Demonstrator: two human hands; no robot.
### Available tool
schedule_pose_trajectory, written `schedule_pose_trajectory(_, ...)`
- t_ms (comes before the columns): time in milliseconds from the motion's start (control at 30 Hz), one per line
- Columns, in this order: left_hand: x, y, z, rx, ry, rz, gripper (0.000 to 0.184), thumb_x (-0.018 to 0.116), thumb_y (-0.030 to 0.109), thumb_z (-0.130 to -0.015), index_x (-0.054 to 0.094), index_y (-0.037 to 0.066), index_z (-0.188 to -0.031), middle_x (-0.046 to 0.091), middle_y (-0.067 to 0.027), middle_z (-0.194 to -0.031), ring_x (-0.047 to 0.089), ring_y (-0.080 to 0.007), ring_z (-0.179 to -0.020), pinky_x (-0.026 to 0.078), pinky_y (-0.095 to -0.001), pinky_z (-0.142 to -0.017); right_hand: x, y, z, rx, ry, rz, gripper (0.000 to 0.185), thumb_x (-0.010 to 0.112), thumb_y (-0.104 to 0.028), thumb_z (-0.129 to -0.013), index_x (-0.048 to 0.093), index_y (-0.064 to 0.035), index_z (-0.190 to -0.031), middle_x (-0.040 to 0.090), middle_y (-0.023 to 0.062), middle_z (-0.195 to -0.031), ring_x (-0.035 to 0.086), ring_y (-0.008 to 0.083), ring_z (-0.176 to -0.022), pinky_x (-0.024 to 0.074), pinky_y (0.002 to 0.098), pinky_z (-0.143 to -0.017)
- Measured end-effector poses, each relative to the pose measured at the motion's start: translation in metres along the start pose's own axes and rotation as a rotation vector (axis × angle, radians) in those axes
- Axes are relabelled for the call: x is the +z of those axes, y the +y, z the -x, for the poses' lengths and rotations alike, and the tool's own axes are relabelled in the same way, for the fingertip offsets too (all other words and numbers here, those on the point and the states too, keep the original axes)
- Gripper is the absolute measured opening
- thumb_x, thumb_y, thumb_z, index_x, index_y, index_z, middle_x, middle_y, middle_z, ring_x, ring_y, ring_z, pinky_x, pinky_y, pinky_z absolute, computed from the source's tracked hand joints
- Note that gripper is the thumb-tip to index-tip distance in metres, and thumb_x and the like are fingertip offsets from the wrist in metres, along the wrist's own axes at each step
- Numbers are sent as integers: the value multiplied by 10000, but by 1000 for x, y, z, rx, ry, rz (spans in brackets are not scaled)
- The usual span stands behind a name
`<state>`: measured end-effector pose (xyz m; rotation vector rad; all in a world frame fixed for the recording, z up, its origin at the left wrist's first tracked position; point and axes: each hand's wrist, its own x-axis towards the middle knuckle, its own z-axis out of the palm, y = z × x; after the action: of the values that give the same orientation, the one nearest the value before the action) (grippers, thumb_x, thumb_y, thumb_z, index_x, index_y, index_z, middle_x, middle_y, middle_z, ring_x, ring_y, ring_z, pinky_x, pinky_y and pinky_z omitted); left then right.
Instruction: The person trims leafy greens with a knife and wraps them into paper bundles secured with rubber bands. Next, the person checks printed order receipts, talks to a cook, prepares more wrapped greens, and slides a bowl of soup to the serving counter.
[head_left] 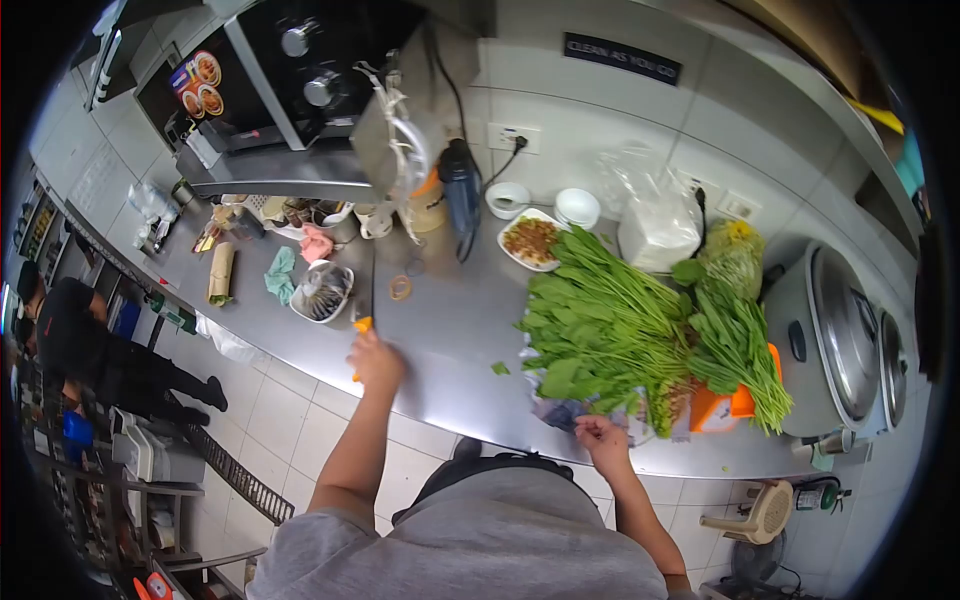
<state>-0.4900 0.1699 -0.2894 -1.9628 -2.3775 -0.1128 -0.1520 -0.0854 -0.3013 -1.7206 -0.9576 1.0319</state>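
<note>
My left hand is closed around an orange-handled tool at the counter's front edge; its working end is hard to make out. By the leafy greens, my right hand has its fingers curled in near a dark crumpled wrapping; whether it pinches the wrapping is unclear. A large pile of leafy green vegetables with long stems lies on that wrapping. More greens rest on the right, against an orange container. One loose leaf lies between my hands.
On the steel counter stand a bowl of chopped food, white bowls, a bag of white material and a large lidded pot. Leftward are a white dish and a green cloth. A person stands far left.
</note>
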Motion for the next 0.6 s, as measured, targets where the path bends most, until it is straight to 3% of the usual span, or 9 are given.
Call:
schedule_pose_trajectory(100,43,-64,-38,-70,-281,397,537,668,154,-754,462,-21,-1219,640,-184,-998,636,-336,-914,501,-475,-797,64,-24,-15,-82,-108,53,212,675,-72,-845,668,-17,-1049,677,52,-857,615,110,-738,513,258,-697)
schedule_pose_trajectory(200,66,-75,-26,-47,-409,789,526,705,149,-727,464,-38,-1156,646,-163,-866,657,-316,-780,542,-435,-680,129,-38,-39,46,-308,-79,265,676,-144,-872,641,-24,-1106,677,60,-894,624,123,-749,525,270,-693)
schedule_pose_trajectory(267,25,-51,7,-216,-801,1292,431,701,141,-806,449,-36,-1107,596,-115,-865,626,-180,-775,538,-310,-632,163,-78,-55,205,-397,-151,357,653,-244,-906,595,-20,-1178,674,65,-931,624,116,-794,524,275,-702)
schedule_pose_trajectory(367,-25,-25,59,-97,-1166,1562,456,653,224,-899,405,-22,-1192,560,-128,-1088,604,-199,-943,531,-352,-763,206,-107,-77,324,-415,-345,400,678,-291,-865,600,-10,-1138,665,80,-933,617,144,-840,513,291,-700)
schedule_pose_trajectory(400,-34,-16,69,-116,-1313,1492,342,552,179,-961,395,18,-1219,562,-93,-1084,603,-221,-976,517,-382,-845,208,-113,-83,335,-374,-352,400,678,-291,-865,600,-10,-1138,665,80,-933,617,144,-840,513,291,-700)
schedule_pose_trajectory(467,-58,-9,68,215,-1623,1207,392,576,206,-959,466,0,-1275,602,-101,-1124,599,-199,-1045,491,-351,-906,202,-119,-90,151,-502,68,322,663,-234,-839,598,-3,-1052,655,89,-878,613,154,-765,498,291,-664)
schedule_pose_trajectory(500,-61,-9,61,421,-1730,1000,394,590,206,-955,501,-5,-1276,615,-99,-1133,594,-185,-1061,478,-338,-925,190,-117,-85,163,-481,70,322,663,-234,-839,598,-3,-1052,655,89,-878,613,154,-765,498,291,-664)
schedule_pose_trajectory(533,-73,-7,52,439,-1746,994,394,590,206,-955,501,-5,-1276,615,-99,-1133,594,-185,-1061,478,-338,-925,171,-114,-77,210,-514,27,280,652,-196,-824,591,-4,-1020,642,86,-841,603,151,-720,488,290,-644)
schedule_pose_trajectory(600,-106,3,31,897,-1617,864,368,624,189,-939,559,14,-1256,631,-80,-1156,585,-155,-1075,457,-310,-945,125,-115,-49,212,-484,18,230,625,-124,-795,572,-12,-988,607,77,-743,588,160,-633,477,299,-593)
